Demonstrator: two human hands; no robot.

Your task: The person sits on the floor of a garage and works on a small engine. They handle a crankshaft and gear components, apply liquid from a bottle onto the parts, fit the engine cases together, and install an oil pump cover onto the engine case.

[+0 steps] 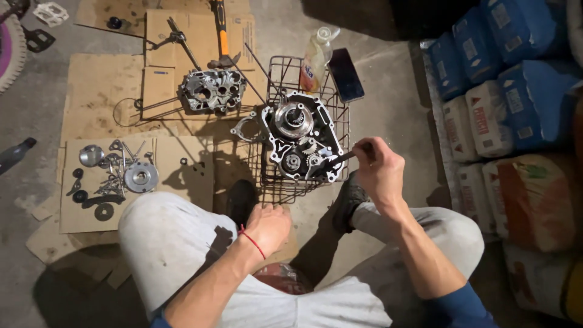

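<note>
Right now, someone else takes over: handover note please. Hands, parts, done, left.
Right hand: shut on a dark tool, tip at the gears of the engine case half on the wire basket.
Left hand: resting low between the knees, holds nothing visible.
Done: second case half lies apart on cardboard; small parts laid out beside it.
Left: clutch and gears still in the case.

A makeshift floor workshop: engine parts point(212, 91) on cardboard sheets point(97, 85) over bare concrete (stacked sacks point(486, 115) alongside).
</note>
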